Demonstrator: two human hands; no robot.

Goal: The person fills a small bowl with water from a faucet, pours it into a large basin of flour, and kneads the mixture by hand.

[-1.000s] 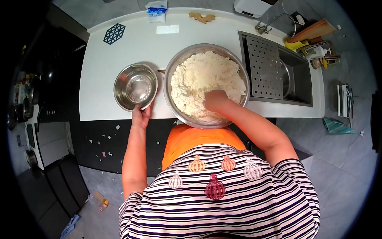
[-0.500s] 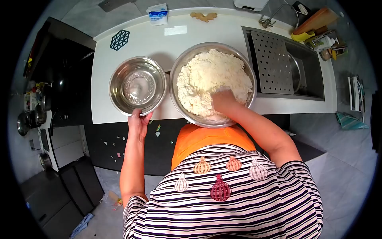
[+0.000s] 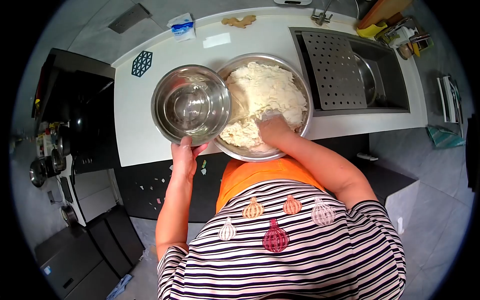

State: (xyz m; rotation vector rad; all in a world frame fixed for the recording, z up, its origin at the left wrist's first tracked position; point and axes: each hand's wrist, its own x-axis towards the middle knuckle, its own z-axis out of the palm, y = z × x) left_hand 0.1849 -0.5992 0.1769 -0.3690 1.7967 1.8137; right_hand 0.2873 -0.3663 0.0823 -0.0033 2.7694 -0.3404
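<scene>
My left hand [image 3: 186,154] grips the near rim of a smaller steel bowl [image 3: 161,107], thumb on the rim. Clear water [image 3: 192,107] lies in it. This bowl is raised and overlaps the left edge of a large steel bowl [image 3: 306,125]; a clear streak that looks like running water shows at its right side. Shaggy, pale dough [image 3: 267,82] fills the large bowl. Down in the dough, at its near right part, my right hand [image 3: 274,131] is closed on it, with flour over the knuckles; the fingertips are hidden.
A perforated steel board [image 3: 335,75] covers part of the sink [image 3: 392,92] on the right, below a tap [image 3: 321,19]. At the back of the counter lie a blue-white packet [image 3: 182,28] and ginger root [image 3: 239,22]. A hexagonal trivet [image 3: 142,63] lies at the left.
My left hand has lifted the smaller bowl and brought it right, over the large bowl's left rim. My right hand stays in the dough. The view has shifted slightly.
</scene>
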